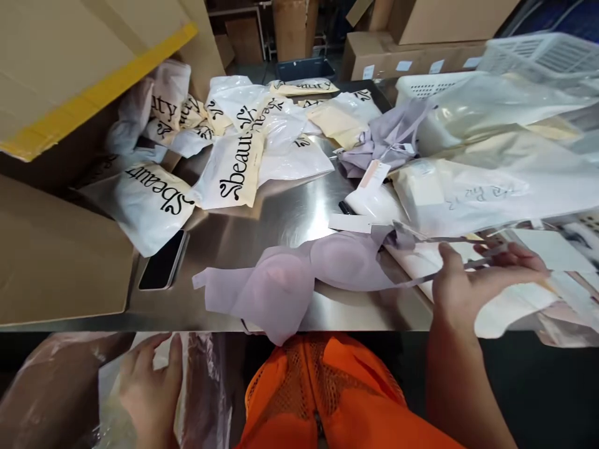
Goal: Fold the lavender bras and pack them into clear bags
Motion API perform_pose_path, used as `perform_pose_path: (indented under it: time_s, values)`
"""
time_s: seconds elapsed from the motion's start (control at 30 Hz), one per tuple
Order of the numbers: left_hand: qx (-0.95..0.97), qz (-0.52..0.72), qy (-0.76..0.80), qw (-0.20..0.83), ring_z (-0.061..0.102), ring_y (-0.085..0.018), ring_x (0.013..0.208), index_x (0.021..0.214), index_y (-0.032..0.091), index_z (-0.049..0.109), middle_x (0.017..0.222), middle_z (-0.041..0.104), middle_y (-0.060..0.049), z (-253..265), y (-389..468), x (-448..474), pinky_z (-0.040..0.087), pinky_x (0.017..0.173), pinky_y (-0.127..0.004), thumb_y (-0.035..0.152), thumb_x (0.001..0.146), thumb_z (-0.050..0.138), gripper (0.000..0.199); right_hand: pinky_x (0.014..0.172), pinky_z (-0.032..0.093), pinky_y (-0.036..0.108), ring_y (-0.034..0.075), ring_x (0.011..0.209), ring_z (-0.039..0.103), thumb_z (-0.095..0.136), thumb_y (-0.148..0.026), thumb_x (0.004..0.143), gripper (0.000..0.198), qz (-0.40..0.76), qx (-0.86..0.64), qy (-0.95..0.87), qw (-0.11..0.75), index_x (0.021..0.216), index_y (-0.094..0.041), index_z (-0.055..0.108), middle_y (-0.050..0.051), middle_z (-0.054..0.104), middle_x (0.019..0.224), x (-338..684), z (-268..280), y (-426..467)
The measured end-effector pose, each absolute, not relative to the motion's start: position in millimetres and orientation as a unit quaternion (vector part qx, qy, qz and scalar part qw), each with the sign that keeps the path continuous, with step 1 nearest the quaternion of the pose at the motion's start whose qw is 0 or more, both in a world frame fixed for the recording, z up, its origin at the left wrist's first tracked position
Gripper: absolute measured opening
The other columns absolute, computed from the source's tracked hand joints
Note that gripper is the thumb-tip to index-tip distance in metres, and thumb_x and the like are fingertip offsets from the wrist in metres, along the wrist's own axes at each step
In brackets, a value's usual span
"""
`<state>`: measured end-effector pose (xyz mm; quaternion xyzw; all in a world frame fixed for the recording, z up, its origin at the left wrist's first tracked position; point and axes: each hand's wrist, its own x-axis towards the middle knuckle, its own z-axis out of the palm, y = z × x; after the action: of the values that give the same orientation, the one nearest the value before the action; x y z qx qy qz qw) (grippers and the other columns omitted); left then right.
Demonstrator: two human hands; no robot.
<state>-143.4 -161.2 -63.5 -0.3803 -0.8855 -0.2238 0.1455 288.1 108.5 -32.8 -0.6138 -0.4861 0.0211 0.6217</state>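
Observation:
A lilac bra (281,290) lies across the metal table, its cups side by side and one cup hanging a little over the front edge. White tags (350,223) are attached near its right end. My right hand (461,280) grips the bra strap, drawing it out to the right with the fingers curled round it. Below the table edge at the left, my left hand (152,380) has curved fingers on a clear plastic bag (115,399) with pale contents. Part of that grip is hidden by the hand's back.
Several printed bags (241,168) are heaped at the back left. A phone (163,262) lies beside cardboard (60,249). Another lilac garment (393,134), large plastic bags (496,187) and a white basket (428,84) occupy the right. A yellow-taped box (93,56) juts in overhead.

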Motion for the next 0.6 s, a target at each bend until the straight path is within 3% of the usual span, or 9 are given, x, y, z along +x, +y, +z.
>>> perform_pose_path:
  time_s: [0.13, 0.2, 0.27, 0.37, 0.47, 0.53, 0.6]
  values:
    - [-0.462, -0.222, -0.851, 0.117, 0.063, -0.027, 0.087, 0.101, 0.014, 0.066, 0.099, 0.067, -0.013, -64, -108, -145, 0.052, 0.080, -0.039, 0.054, 0.086, 0.048, 0.047, 0.091, 0.037, 0.062, 0.033, 0.098, 0.049, 0.079, -0.042, 0.054, 0.074, -0.114, -0.706, -0.521, 0.465, 0.110, -0.021, 0.036, 0.015, 0.047, 0.112, 320, -39, 81]
    - [-0.480, -0.189, -0.854, 0.063, 0.062, -0.030, 0.095, 0.115, 0.010, 0.063, 0.105, 0.066, -0.016, -64, -86, -149, 0.050, 0.087, -0.042, 0.060, 0.084, 0.044, 0.061, 0.091, 0.037, 0.061, 0.037, 0.101, 0.050, 0.076, -0.048, 0.062, 0.063, -0.165, -0.693, -0.561, 0.421, 0.108, -0.020, 0.043, 0.015, 0.054, 0.106, 324, -36, 74]
    - [-0.478, -0.137, -0.867, 0.017, 0.059, -0.035, 0.104, 0.120, 0.008, 0.060, 0.105, 0.064, -0.018, -64, -67, -151, 0.045, 0.097, -0.048, 0.064, 0.079, 0.044, 0.071, 0.088, 0.043, 0.053, 0.035, 0.101, 0.052, 0.067, -0.048, 0.074, 0.047, -0.144, -0.642, -0.633, 0.407, 0.107, -0.019, 0.049, 0.013, 0.058, 0.102, 317, -31, 74]
    - [-0.452, -0.081, -0.884, -0.085, 0.061, -0.034, 0.095, 0.097, 0.013, 0.065, 0.091, 0.065, -0.016, -61, -47, -149, 0.045, 0.094, -0.047, 0.064, 0.071, 0.048, 0.060, 0.088, 0.044, 0.047, 0.032, 0.107, 0.053, 0.058, -0.042, 0.086, 0.042, -0.080, -0.554, -0.763, 0.323, 0.119, -0.018, 0.052, 0.015, 0.059, 0.112, 294, -28, 86]
    - [-0.481, -0.061, -0.864, -0.139, 0.063, -0.031, 0.082, 0.070, 0.021, 0.056, 0.077, 0.063, -0.012, -50, -45, -150, 0.048, 0.081, -0.042, 0.058, 0.073, 0.044, 0.040, 0.094, 0.038, 0.053, 0.036, 0.120, 0.048, 0.052, -0.029, 0.088, 0.032, -0.054, -0.509, -0.838, 0.186, 0.118, -0.019, 0.056, 0.017, 0.059, 0.121, 274, -28, 108]
    - [-0.467, -0.071, -0.874, -0.111, 0.063, -0.029, 0.076, 0.070, 0.022, 0.054, 0.074, 0.063, -0.011, -38, -53, -158, 0.048, 0.071, -0.038, 0.054, 0.077, 0.040, 0.035, 0.092, 0.038, 0.053, 0.035, 0.113, 0.053, 0.046, -0.023, 0.089, 0.019, -0.022, -0.518, -0.841, 0.154, 0.102, -0.019, 0.060, 0.016, 0.065, 0.108, 272, -26, 123]
    - [-0.428, -0.111, -0.894, -0.067, 0.063, -0.026, 0.067, 0.077, 0.022, 0.056, 0.070, 0.063, -0.007, -25, -66, -173, 0.047, 0.061, -0.033, 0.051, 0.081, 0.038, 0.034, 0.083, 0.044, 0.046, 0.030, 0.096, 0.061, 0.043, -0.027, 0.092, 0.016, 0.064, -0.539, -0.817, 0.198, 0.097, -0.020, 0.057, 0.013, 0.067, 0.098, 279, -20, 135]
